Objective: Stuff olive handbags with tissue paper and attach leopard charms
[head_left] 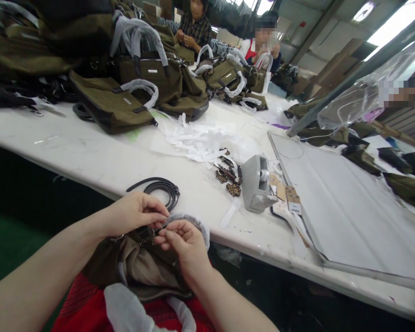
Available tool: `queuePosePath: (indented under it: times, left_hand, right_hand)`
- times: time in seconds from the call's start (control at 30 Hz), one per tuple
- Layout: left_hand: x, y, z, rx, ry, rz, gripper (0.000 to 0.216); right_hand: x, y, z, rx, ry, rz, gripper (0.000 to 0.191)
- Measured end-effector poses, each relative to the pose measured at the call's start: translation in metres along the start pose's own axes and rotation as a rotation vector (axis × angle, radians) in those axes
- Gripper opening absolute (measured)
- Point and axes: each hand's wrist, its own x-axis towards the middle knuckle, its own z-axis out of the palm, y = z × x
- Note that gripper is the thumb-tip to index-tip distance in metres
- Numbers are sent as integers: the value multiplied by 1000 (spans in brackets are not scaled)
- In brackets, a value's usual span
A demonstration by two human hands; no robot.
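An olive handbag (103, 263) with a beige lining (152, 265) lies open on my lap. Its handles are wrapped in white tissue; one wrapped handle (202, 228) arches behind my hands. Over the bag's mouth, my left hand (133, 214) is closed in a pinch on a small metal fitting (154, 236). Facing it, my right hand (183, 237) pinches the same spot with thumb and forefinger. The fingers partly cover the fitting, so its exact kind is hard to make out. Just beyond my left hand, a coiled black strap (174, 196) rests at the table's edge.
A grey tape dispenser (252, 184) stands on the white table (100, 152), beside leopard-print pieces (233, 188) and cardboard tags (292, 200). White paper strips (200, 140) lie scattered behind. Olive bags (114, 103) are piled at the back left. Two people work across the table.
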Motion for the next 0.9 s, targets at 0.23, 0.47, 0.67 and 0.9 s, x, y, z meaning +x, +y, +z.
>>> queuePosePath:
  times: [0.23, 0.47, 0.67, 0.9]
  left_hand:
    - [-10, -1, -4, 42, -17, -5, 15]
    - [-15, 3, -5, 322, -24, 6, 18]
    - [-15, 8, 0, 632, -15, 96, 21]
    - [-14, 6, 11, 760, -27, 113, 26]
  right_hand:
    - [8, 2, -13, -424, -23, -214, 32]
    - [11, -13, -23, -978, -137, -616, 42]
    - [13, -20, -24, -1183, -205, -583, 54]
    - [14, -28, -23, -1299, -281, -445, 58]
